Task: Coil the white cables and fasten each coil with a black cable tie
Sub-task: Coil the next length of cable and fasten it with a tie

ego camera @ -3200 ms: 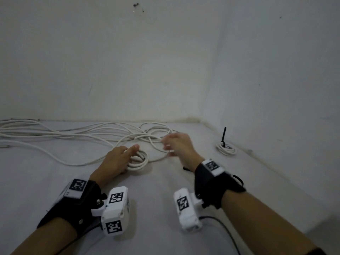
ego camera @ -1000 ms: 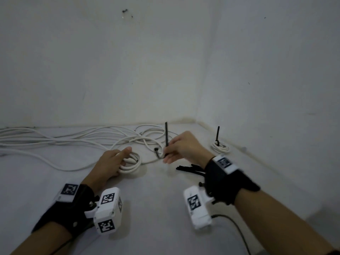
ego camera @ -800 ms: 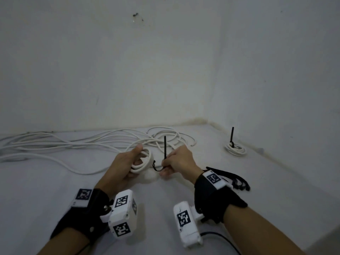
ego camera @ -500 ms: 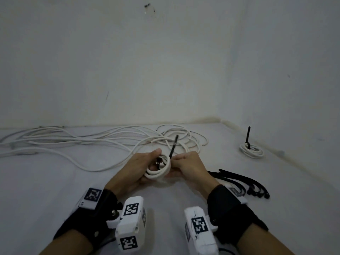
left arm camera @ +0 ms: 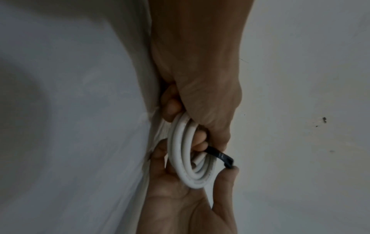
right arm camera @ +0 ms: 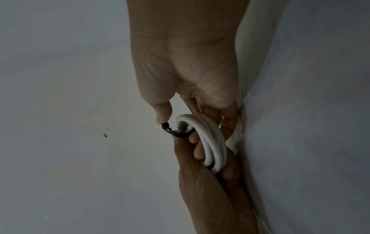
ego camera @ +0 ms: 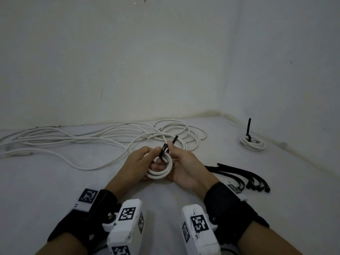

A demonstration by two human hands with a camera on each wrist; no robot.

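While head view shows both hands gripping coil (ego camera: 160,167), wrist views reveal cable tie (left arm camera: 220,156) pinched.

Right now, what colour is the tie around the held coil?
Black tie on the white coil; left wrist view shows it best.

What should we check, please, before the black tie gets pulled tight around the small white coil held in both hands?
1. Coil gathered, loops together: ok.
2. Left hand grips the coil: ok.
3. Cable tie passes around the coil strands: ok, seen in the left wrist view.
4. Tie tail threaded through its head: cannot tell; the fingers hide it.
5. Right hand pinches the tie: ok.
6. Spare ties on the surface beside the right wrist: ok.
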